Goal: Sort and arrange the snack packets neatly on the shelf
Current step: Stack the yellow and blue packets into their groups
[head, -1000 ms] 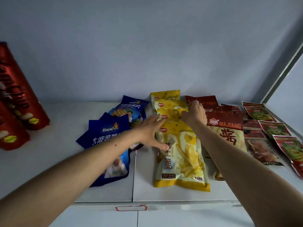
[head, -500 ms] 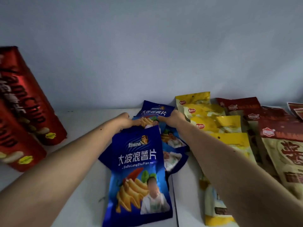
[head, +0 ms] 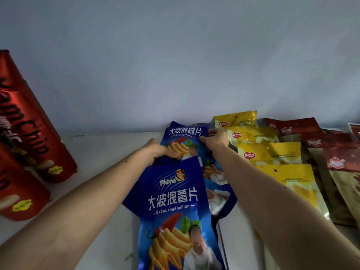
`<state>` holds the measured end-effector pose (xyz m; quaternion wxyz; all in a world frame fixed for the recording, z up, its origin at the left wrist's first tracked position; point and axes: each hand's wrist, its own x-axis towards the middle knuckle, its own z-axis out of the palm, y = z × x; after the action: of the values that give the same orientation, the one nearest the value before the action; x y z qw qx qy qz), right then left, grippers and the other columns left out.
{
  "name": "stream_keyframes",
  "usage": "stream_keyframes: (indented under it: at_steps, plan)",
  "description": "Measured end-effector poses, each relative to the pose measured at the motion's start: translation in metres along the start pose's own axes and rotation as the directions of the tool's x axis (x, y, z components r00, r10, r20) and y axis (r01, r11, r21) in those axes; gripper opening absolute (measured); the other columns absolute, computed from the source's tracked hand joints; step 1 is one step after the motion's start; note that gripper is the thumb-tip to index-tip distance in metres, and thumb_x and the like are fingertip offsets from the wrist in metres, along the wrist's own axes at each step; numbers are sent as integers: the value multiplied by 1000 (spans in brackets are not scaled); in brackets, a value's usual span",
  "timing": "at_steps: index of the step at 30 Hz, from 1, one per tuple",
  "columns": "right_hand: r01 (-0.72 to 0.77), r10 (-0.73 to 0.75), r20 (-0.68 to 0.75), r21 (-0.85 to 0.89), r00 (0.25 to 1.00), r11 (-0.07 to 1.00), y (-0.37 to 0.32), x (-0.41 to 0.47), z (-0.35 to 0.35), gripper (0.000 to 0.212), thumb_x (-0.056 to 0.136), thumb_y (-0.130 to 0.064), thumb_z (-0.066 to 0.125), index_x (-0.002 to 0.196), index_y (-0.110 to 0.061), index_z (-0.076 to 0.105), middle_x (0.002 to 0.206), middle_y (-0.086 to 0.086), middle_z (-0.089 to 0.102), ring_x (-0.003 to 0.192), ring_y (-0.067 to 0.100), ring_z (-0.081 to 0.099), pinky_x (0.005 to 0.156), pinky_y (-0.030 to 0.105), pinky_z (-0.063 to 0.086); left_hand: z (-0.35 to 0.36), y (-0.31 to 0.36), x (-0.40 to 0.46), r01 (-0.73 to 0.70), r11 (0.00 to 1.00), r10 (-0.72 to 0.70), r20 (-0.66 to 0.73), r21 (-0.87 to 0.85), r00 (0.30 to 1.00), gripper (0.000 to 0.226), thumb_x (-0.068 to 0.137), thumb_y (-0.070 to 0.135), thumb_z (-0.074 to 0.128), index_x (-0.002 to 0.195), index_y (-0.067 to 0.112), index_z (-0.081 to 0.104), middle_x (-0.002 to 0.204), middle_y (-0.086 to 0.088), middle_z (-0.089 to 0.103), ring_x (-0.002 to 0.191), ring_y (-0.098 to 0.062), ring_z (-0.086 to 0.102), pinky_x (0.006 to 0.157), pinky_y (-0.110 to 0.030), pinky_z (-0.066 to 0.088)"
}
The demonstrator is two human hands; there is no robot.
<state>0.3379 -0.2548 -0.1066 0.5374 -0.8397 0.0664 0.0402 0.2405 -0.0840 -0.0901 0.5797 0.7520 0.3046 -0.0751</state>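
Note:
Several blue chip packets lie overlapped in a row on the white shelf. The nearest blue packet covers the lower middle. Both hands hold a rear blue packet by its sides: my left hand grips its left edge with curled fingers, my right hand pinches its right edge. Another blue packet peeks out under my right forearm. To the right lies a row of yellow packets.
Tall red chip bags stand at the far left. Dark red and beige packets lie at the far right. The grey back wall rises right behind the packets. Bare shelf shows between the red bags and the blue row.
My hands left the yellow packets and moved left to the blue row. They now hold the rear blue packet, and the view has come closer.

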Motion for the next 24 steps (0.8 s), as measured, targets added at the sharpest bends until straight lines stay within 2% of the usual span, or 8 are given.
stream_keyframes:
  at_steps: [2, 5, 7, 10, 14, 17, 21, 24]
  plan:
    - [14, -13, -6, 47, 1000, 999, -3, -1, -1, 41, 82, -21, 77, 119, -12, 61, 117, 9, 66, 105, 26, 64, 88, 41, 57, 0, 0, 0, 24, 999, -24, 9, -28, 1000, 65, 50, 14, 95, 104, 2, 61, 101, -14, 66, 96, -30, 62, 88, -41, 53]
    - [72, -70, -30, 61, 997, 996, -14, 2, -6, 22, 86, -22, 70, 104, -15, 60, 108, 8, 68, 98, 28, 66, 90, 46, 54, -1, -1, 6, 11, 999, -11, -8, -54, 1000, 110, 23, 37, 97, 119, 0, 59, 117, -18, 64, 108, -36, 59, 94, -48, 51]
    - [119, -116, -60, 64, 992, 991, -25, 6, -13, 21, 88, -23, 65, 106, -14, 56, 104, 5, 66, 96, 27, 64, 90, 47, 53, 0, 1, 4, 5, 999, -5, -6, -54, 1000, 117, 25, 44, 96, 124, -1, 56, 126, -19, 60, 118, -35, 54, 99, -44, 47]
    - [176, -164, -74, 213, 984, 961, -39, 12, -24, 24, 93, -17, 60, 114, -12, 51, 110, 8, 63, 98, 26, 64, 83, 43, 57, 5, 1, 3, -31, 997, 30, -26, -73, 999, 92, 60, 26, 92, 134, -7, 47, 136, -21, 53, 129, -32, 46, 105, -38, 40]
    - [350, -294, -223, 280, 929, 894, -43, 14, -38, 13, 96, -13, 55, 103, -17, 45, 102, 3, 63, 90, 21, 63, 72, 34, 55, 11, -3, 10, -65, 994, 58, -78, -93, 995, 45, 76, 13, 82, 114, -3, 64, 112, -19, 67, 104, -31, 63, 93, -43, 53]
    - [496, -385, -357, 308, 851, 812, -44, 14, -45, 12, 97, -13, 53, 102, -18, 43, 102, 3, 64, 86, 14, 64, 66, 26, 54, 13, -9, 14, -107, 986, 95, -95, -128, 991, 16, 90, 13, 68, 103, 3, 65, 108, -18, 69, 89, -25, 65, 82, -39, 57]
    - [666, -498, -495, 253, 713, 702, -46, 16, -50, 11, 98, -10, 49, 101, -16, 40, 99, 2, 62, 76, -6, 59, 61, 14, 48, 11, -16, 14, -169, 962, 152, -92, -215, 984, 9, 98, 17, 56, 103, 12, 62, 107, -15, 69, 96, -29, 67, 87, -46, 56]
    - [696, -478, -591, 210, 650, 686, -45, 18, -53, 6, 99, -12, 49, 101, -13, 43, 95, -1, 59, 75, -4, 57, 61, 15, 47, 7, -18, 9, -209, 939, 195, -77, -273, 978, 11, 98, 19, 55, 105, 17, 63, 106, -12, 69, 92, -27, 67, 78, -41, 58]
